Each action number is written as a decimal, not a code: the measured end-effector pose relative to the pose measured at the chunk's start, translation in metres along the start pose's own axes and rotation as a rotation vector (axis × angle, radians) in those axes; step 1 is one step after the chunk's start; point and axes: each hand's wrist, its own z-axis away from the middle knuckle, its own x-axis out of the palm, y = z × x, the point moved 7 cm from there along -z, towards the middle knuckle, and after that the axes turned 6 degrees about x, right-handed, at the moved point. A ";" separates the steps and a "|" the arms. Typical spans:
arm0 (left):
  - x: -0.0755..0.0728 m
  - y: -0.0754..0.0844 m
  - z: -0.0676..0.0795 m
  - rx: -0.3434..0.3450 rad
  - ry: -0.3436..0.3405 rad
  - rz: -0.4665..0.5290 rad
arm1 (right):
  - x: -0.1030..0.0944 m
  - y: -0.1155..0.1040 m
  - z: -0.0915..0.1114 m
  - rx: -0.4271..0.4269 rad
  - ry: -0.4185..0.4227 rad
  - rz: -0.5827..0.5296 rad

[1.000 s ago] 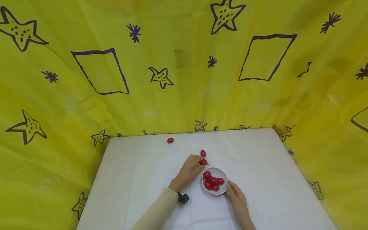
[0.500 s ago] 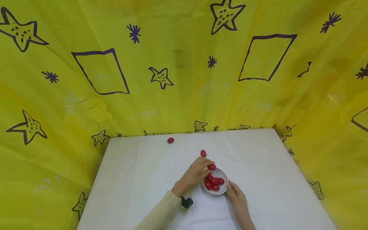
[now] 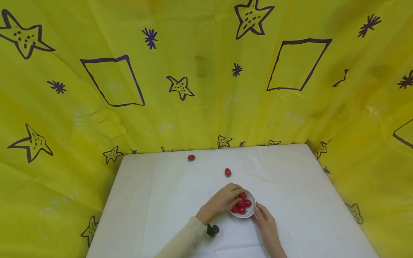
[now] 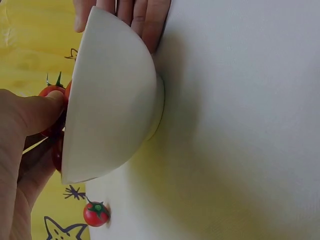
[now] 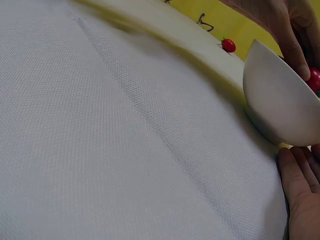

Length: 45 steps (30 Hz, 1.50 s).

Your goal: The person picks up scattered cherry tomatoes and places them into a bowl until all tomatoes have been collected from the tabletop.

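Observation:
My left hand (image 3: 222, 201) reaches over a white bowl (image 4: 112, 100) and pinches a cherry tomato (image 3: 242, 195) between thumb and fingers. In the left wrist view, that tomato (image 4: 52, 92) with its green stem sits at the bowl's rim, touching or close to others inside. Several red cherry tomatoes (image 3: 241, 210) lie in the bowl, some hidden behind my left fingers. On the bowl's right side my right hand (image 3: 267, 225) grips it, thumb near the rim and fingers against the outer wall, as the right wrist view also partly shows.
A loose cherry tomato (image 3: 228, 172) lies on the white-covered table (image 3: 290, 186) behind the bowl. Farther back, another cherry tomato (image 3: 191, 157) rests near the table's rear edge. Yellow patterned curtains (image 3: 206, 118) enclose the back and sides. A black device (image 3: 213, 230) sits at my left wrist.
My left hand picked up a cherry tomato from the table behind the bowl and carried it rightward and nearer, into the bowl's opening. My right hand and the bowl stayed in place.

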 end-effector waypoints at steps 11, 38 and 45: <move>0.001 -0.002 -0.001 -0.061 -0.038 -0.036 | -0.001 -0.001 0.000 -0.003 0.002 0.000; 0.002 -0.007 -0.004 -0.083 -0.019 0.002 | -0.001 0.001 0.001 0.004 0.003 0.021; -0.002 -0.024 -0.002 -0.186 0.048 0.163 | 0.000 0.000 0.002 0.006 0.014 0.030</move>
